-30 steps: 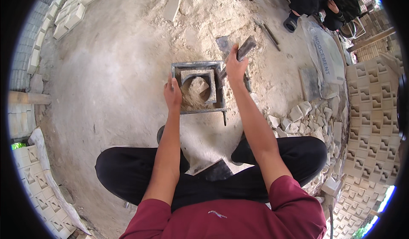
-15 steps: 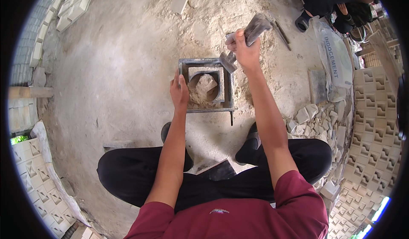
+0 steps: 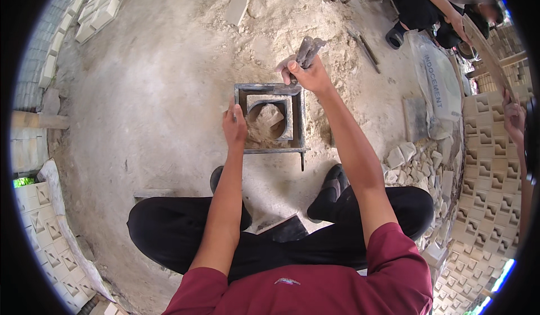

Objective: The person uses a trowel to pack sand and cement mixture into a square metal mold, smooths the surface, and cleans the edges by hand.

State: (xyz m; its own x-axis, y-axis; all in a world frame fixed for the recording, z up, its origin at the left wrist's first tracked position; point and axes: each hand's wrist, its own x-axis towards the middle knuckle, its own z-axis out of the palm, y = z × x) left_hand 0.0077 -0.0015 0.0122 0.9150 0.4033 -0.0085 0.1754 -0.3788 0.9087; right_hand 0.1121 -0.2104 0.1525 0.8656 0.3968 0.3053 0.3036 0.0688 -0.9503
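Observation:
On the ground before me lies a square dark metal mould (image 3: 301, 124) with a short rod at its near right corner. Inside it stands a smaller pale square piece with a round dark-rimmed hollow (image 3: 289, 125), holding loose powder and a pale lump (image 3: 270, 115). My left hand (image 3: 234, 125) is closed on the mould's left wall, thumb toward the rim. Above the far right corner, my right hand (image 3: 308, 74) grips a dusty scraper (image 3: 310, 51) by its broad handle; the flat blade is at the far wall, partly over the mould.
Pale powder (image 3: 304, 11) is heaped beyond the mould. A rod (image 3: 368, 51), a printed sack (image 3: 436, 79) and broken pale chunks (image 3: 410, 157) lie to the right. Patterned blocks (image 3: 489, 157) are stacked at both sides. Other people (image 3: 427, 6) are at the far right.
My right hand has come down and left, bringing the scraper's blade to the mould's far wall. My left hand stays on the mould. At far right, another person's hands now hold a long board.

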